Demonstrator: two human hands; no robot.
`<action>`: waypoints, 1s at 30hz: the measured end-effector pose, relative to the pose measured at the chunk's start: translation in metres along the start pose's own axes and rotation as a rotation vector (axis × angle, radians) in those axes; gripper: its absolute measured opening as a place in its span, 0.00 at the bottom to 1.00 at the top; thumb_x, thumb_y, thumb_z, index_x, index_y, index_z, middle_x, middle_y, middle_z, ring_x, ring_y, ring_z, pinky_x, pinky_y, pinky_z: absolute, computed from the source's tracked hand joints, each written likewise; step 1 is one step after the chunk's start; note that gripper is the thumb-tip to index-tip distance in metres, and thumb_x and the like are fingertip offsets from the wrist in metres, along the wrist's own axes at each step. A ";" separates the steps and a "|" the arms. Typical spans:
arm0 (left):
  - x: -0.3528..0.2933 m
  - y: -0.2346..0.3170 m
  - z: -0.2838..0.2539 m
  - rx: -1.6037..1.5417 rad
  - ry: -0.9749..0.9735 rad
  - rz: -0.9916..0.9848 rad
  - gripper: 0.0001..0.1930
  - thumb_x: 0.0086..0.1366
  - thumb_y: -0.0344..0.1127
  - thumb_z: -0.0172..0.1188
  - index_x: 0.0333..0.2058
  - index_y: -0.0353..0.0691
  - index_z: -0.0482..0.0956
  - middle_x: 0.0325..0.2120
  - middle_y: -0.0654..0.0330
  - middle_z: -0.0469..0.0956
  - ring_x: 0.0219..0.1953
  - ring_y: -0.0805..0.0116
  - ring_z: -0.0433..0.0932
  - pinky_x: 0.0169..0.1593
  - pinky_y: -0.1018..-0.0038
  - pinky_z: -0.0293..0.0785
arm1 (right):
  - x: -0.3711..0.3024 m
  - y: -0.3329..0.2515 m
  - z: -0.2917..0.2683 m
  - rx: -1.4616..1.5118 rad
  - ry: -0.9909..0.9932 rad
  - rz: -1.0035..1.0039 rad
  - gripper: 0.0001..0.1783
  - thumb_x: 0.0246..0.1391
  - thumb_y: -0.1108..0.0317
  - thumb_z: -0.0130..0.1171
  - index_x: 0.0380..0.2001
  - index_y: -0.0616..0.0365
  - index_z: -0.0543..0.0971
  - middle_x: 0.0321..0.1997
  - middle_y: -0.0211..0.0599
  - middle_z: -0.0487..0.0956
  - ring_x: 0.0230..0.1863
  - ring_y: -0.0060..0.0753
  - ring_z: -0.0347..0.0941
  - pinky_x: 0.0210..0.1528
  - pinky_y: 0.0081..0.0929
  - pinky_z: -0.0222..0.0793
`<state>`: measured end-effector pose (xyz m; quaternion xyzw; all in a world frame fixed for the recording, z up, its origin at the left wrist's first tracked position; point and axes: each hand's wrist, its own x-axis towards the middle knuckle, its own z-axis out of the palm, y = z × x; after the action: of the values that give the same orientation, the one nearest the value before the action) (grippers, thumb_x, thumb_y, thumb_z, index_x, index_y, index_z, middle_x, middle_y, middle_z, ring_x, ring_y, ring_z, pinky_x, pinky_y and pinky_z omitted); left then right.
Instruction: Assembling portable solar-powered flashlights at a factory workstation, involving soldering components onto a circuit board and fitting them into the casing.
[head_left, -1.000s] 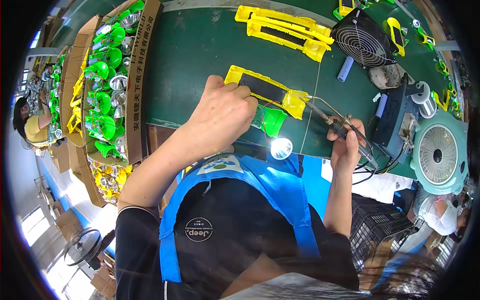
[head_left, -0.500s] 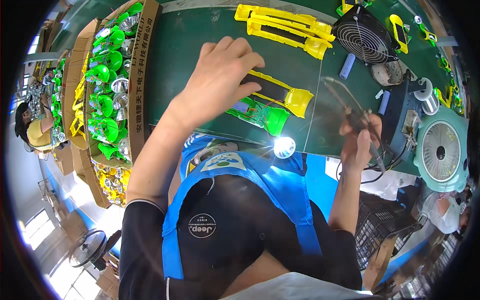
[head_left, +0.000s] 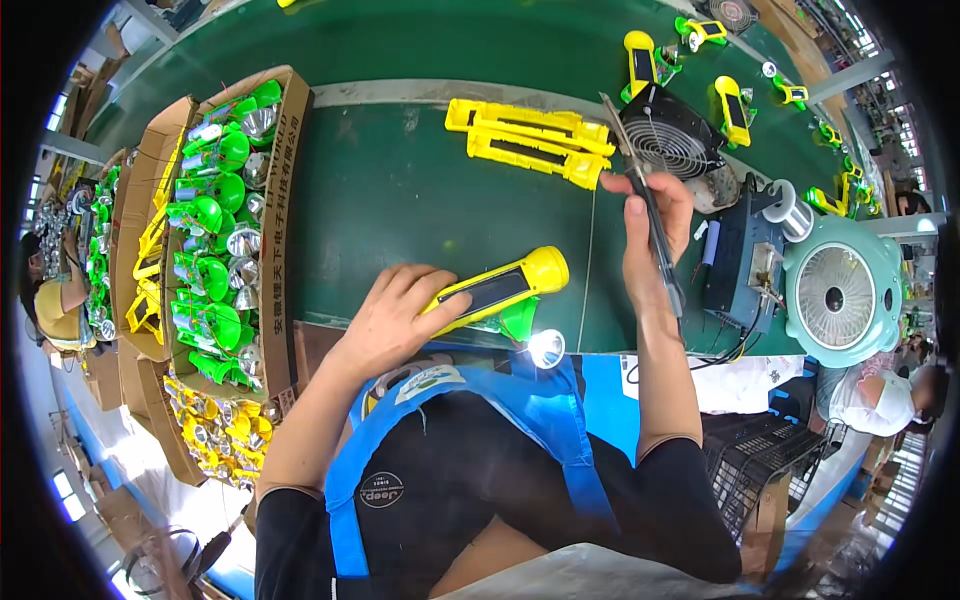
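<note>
My left hand (head_left: 400,312) is closed round the handle end of a yellow flashlight shell (head_left: 497,287), its dark panel facing up. Partly under it lies a green shell half (head_left: 519,317); its inside is mostly hidden. A lit round lamp reflector (head_left: 546,348) sits beside it at the bench's near edge. With its fingers wrapped round it, my right hand (head_left: 655,235) holds a soldering iron (head_left: 640,165), tip pointing up and away from me. Beyond the hands lie more yellow shell halves (head_left: 540,150), one close against another.
On the left stands a cardboard box (head_left: 285,230) of green lamp assemblies (head_left: 210,270). To the right are a black fan (head_left: 675,135), a blue soldering station (head_left: 745,260), a solder spool (head_left: 790,212) and a pale green fan (head_left: 838,298). Finished-looking flashlights (head_left: 733,112) lie farther back.
The yellow shell by my left hand has turned panel side up and now covers part of the green half. My right hand has lifted the soldering iron farther over the bench. The view has shifted.
</note>
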<state>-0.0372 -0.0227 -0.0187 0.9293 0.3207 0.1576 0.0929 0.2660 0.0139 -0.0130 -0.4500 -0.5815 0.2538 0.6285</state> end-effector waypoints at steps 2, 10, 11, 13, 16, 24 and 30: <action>-0.002 -0.013 0.003 -0.015 0.168 -0.039 0.25 0.48 0.31 0.64 0.48 0.46 0.72 0.46 0.53 0.74 0.49 0.52 0.73 0.51 0.59 0.69 | -0.002 -0.004 0.001 -0.102 0.023 -0.022 0.17 0.62 0.60 0.53 0.47 0.55 0.62 0.40 0.45 0.80 0.44 0.38 0.76 0.53 0.34 0.65; 0.171 -0.120 -0.019 -0.115 0.584 -0.413 0.26 0.52 0.26 0.66 0.49 0.45 0.65 0.41 0.52 0.76 0.42 0.45 0.74 0.45 0.57 0.71 | -0.038 -0.010 -0.026 0.046 0.106 -0.009 0.20 0.61 0.57 0.53 0.46 0.57 0.61 0.35 0.49 0.78 0.38 0.43 0.77 0.49 0.45 0.71; 0.191 -0.146 -0.008 -0.069 0.571 -0.443 0.27 0.52 0.28 0.66 0.48 0.47 0.64 0.40 0.53 0.77 0.42 0.46 0.75 0.44 0.56 0.71 | -0.041 -0.009 -0.026 0.058 0.106 0.014 0.19 0.61 0.58 0.53 0.45 0.57 0.61 0.35 0.49 0.78 0.39 0.43 0.76 0.49 0.43 0.71; 0.216 -0.180 0.008 0.059 0.495 -0.580 0.28 0.51 0.30 0.67 0.49 0.49 0.63 0.39 0.55 0.77 0.42 0.48 0.76 0.43 0.56 0.72 | -0.048 -0.007 -0.028 0.098 0.102 0.028 0.18 0.60 0.62 0.54 0.46 0.57 0.62 0.37 0.50 0.78 0.40 0.41 0.77 0.49 0.39 0.71; 0.233 -0.180 0.019 0.101 0.489 -0.640 0.24 0.52 0.34 0.67 0.46 0.50 0.66 0.39 0.57 0.76 0.45 0.51 0.74 0.46 0.58 0.70 | -0.055 -0.003 -0.037 0.111 0.106 0.048 0.17 0.59 0.66 0.55 0.46 0.58 0.62 0.39 0.49 0.79 0.41 0.39 0.77 0.48 0.33 0.71; 0.153 -0.079 0.025 0.217 0.456 -0.142 0.14 0.51 0.38 0.67 0.35 0.45 0.76 0.34 0.60 0.72 0.40 0.59 0.72 0.40 0.63 0.67 | -0.041 0.012 -0.032 0.196 0.031 0.034 0.16 0.60 0.67 0.55 0.46 0.58 0.63 0.37 0.49 0.79 0.41 0.38 0.77 0.48 0.33 0.70; 0.135 -0.080 0.040 0.106 0.405 0.023 0.16 0.52 0.35 0.66 0.39 0.41 0.76 0.39 0.55 0.75 0.40 0.56 0.76 0.44 0.66 0.75 | -0.039 -0.005 -0.020 0.049 0.045 0.023 0.22 0.58 0.57 0.57 0.47 0.56 0.62 0.35 0.49 0.79 0.37 0.40 0.77 0.47 0.34 0.69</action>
<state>0.0322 0.1214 -0.0466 0.8858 0.3300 0.3253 -0.0245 0.2769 -0.0270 -0.0266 -0.4470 -0.5554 0.2649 0.6493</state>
